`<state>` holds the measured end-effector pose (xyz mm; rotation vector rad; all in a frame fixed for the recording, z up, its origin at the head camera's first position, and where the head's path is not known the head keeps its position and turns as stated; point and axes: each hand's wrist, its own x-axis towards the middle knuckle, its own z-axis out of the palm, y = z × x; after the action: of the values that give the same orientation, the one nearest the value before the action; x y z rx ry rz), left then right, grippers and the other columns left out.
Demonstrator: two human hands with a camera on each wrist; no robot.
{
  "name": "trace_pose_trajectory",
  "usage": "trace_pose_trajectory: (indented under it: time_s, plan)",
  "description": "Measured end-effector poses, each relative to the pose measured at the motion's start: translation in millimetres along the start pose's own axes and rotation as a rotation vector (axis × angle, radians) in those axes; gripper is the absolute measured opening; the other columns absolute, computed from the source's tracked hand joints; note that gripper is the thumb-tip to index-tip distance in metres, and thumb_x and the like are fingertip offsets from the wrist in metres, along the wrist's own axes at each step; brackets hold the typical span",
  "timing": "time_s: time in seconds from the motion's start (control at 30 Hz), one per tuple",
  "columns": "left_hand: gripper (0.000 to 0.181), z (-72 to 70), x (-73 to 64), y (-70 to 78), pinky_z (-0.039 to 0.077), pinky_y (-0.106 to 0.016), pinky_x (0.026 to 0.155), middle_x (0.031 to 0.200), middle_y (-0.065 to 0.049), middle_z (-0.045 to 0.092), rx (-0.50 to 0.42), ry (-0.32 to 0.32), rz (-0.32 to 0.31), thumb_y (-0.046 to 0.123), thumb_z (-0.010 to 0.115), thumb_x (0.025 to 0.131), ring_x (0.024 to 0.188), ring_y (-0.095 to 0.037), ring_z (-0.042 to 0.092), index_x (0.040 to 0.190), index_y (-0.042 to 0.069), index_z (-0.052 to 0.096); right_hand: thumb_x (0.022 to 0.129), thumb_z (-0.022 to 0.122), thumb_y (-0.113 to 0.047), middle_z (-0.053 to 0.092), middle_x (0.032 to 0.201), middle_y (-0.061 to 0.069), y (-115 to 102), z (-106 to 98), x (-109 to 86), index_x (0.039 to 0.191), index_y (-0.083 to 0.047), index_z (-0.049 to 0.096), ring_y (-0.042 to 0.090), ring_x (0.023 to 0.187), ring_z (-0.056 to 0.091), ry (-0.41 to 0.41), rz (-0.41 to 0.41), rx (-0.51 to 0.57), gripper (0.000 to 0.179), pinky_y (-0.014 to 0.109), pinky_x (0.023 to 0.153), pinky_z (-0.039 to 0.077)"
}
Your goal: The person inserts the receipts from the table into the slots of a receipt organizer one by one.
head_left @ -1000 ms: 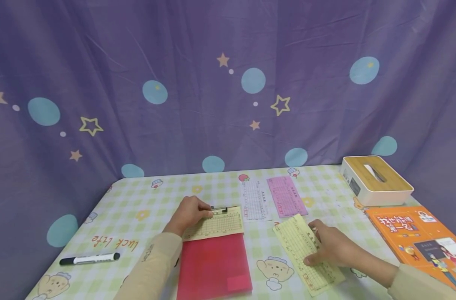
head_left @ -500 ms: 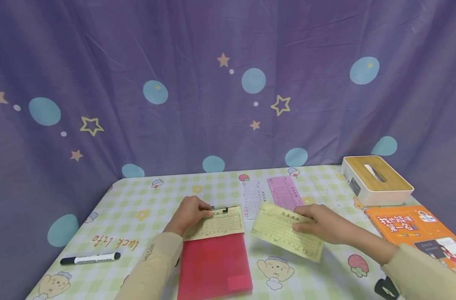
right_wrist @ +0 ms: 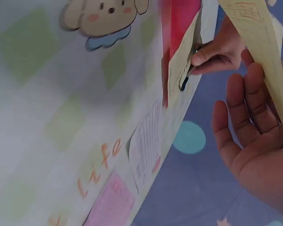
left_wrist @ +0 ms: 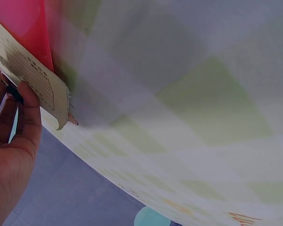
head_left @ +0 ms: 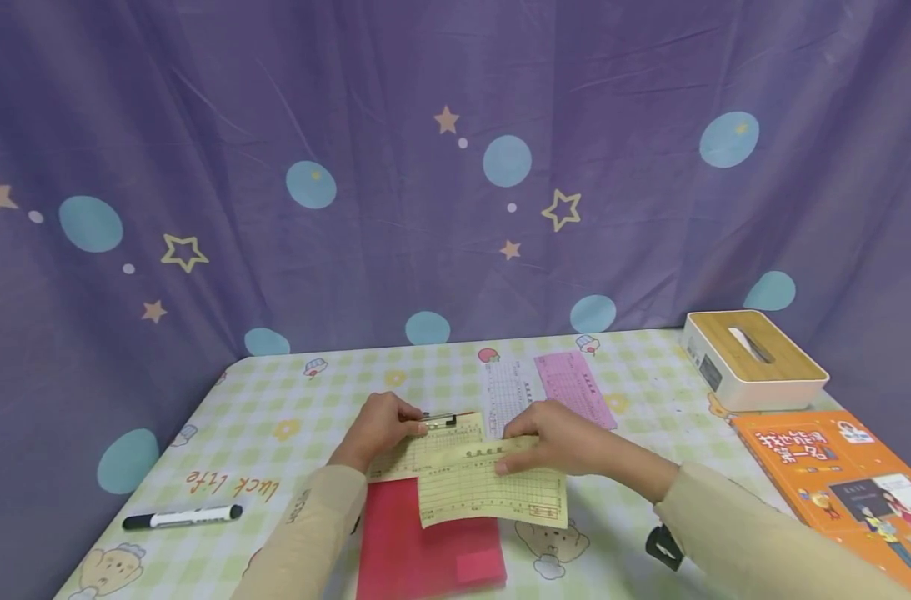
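On the checked tablecloth, right in front of the person: red board, metal clip at its far end, one yellow slip lying there at the clip. Left hand pinches the clip, thumb against fingers. Right hand grasps the loose yellow slip, thumb on top, fingers underneath. From the head view that slip overlaps the other yellow one and part of the board; the right wrist view has it raised, apart from both.

Step in hand, my call: bringing the loose slip over to the clip. Next move calls for squaring its edge with the slip below, laying it flat, and keeping the clip lifted enough to let the paper in. Thin stuff, could buckle at the clip (the lower slip's corner curls up in the left wrist view). White slip and pink slip lie flat beyond, not held.

Hard to make out: whether the clip is lifted or pressing down, fingers cover most of it. Left sleeve hides some of the board's left edge; its near end is cut off. Right thumb is out of sight in the right wrist view. One sheet or several in the loose slip, cannot tell. Dark thing beside the right sleeve: unclear. Printed figures too small to read.
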<state>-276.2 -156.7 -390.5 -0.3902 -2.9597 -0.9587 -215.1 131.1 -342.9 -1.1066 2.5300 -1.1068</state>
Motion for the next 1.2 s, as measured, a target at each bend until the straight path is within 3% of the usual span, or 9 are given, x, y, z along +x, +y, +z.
trace_pose_trajectory:
  time_s: [0.33,0.47,0.7,0.83,0.93,1.03,1.13,1.2]
  plan:
    - [0.02,2.6,-2.8,1.0,0.059,-0.04,0.08,0.098,-0.01,0.074,-0.034,-0.004,-0.026,0.006,0.081,0.086,0.09,-0.025,0.07,0.105,-0.001,0.079,0.085,0.084,-0.022,0.05,0.061,-0.013,4.9,32.1,42.1,0.063,-0.015,0.061,0.002,0.058,0.038,-0.005,0.035,-0.033,0.032,0.02,0.058,0.035]
    - [0.02,4.2,-1.4,0.3,0.059,-0.04,0.079,0.097,-0.009,0.073,-0.031,-0.005,-0.023,0.007,0.082,0.085,0.088,-0.024,0.07,0.104,0.0,0.08,0.084,0.085,-0.022,0.044,0.058,-0.012,5.0,41.5,50.4,0.061,-0.015,0.058,0.003,0.056,0.035,0.007,0.066,-0.047,0.036,0.02,0.057,0.033]
    - [0.021,3.5,1.2,0.5,0.058,-0.041,0.082,0.096,-0.008,0.074,-0.01,0.0,-0.021,0.009,0.083,0.084,0.088,-0.022,0.07,0.103,0.001,0.08,0.08,0.087,-0.02,0.047,0.063,-0.01,3.0,53.5,61.2,0.059,-0.015,0.058,0.006,0.06,0.038,0.055,0.126,-0.116,0.036,0.023,0.059,0.036]
    - [0.02,2.3,0.9,1.2,0.058,-0.041,0.082,0.098,-0.009,0.074,-0.005,0.002,-0.019,0.009,0.083,0.085,0.089,-0.023,0.07,0.103,0.0,0.08,0.079,0.088,-0.02,0.042,0.062,-0.008,2.9,58.4,66.8,0.058,-0.016,0.049,0.008,0.06,0.035,0.082,0.17,-0.146,0.044,0.024,0.058,0.033]
    - [0.02,1.8,-0.1,1.7,0.058,-0.041,0.082,0.099,-0.009,0.074,-0.015,-0.007,-0.031,0.009,0.082,0.086,0.091,-0.024,0.07,0.104,0.001,0.08,0.079,0.089,-0.02,0.047,0.064,-0.007,3.7,63.2,70.3,0.063,-0.015,0.054,0.009,0.061,0.04,0.092,0.196,-0.166,0.038,0.025,0.06,0.037]
    - [0.02,1.7,-0.2,2.0,0.058,-0.041,0.083,0.099,-0.008,0.074,-0.011,-0.008,-0.037,0.009,0.082,0.086,0.091,-0.024,0.07,0.104,0.001,0.08,0.077,0.09,-0.024,0.065,0.079,-0.004,3.0,67.6,72.3,0.079,-0.011,0.069,0.014,0.074,0.058,0.102,0.22,-0.227,0.025,0.03,0.071,0.049]
    - [0.019,1.2,0.0,2.0,0.058,-0.041,0.083,0.097,-0.008,0.075,0.003,0.002,-0.027,0.009,0.083,0.085,0.09,-0.024,0.07,0.102,0.001,0.081,0.076,0.091,-0.029,0.073,0.095,0.0,0.8,70.1,72.6,0.095,-0.009,0.075,0.023,0.093,0.066,0.116,0.221,-0.308,0.032,0.039,0.084,0.053]
    - [0.019,1.2,0.4,1.8,0.058,-0.041,0.083,0.097,-0.008,0.075,0.003,0.005,-0.025,0.009,0.083,0.085,0.09,-0.024,0.07,0.102,0.001,0.081,0.078,0.09,-0.031,0.072,0.096,0.001,-1.3,69.6,71.8,0.098,-0.009,0.075,0.026,0.098,0.064,0.12,0.218,-0.342,0.033,0.044,0.088,0.05]
